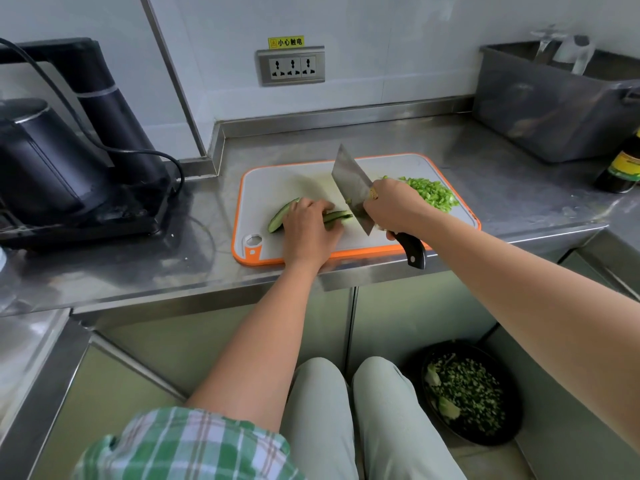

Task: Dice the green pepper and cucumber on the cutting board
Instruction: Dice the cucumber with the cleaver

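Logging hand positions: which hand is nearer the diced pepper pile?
Right. The right hand, gripping the cleaver, sits beside the diced pepper pile; the left hand holds the cucumber farther left.

A small yellow sticker (286,42) on the white wall reads 小心触电 in dark characters, with a warning triangle at its left end. It sits just above the triple socket plate (291,66), behind the desk's back edge. The label on the dark bottle (621,166) at the desk's right edge is too blurred to read.
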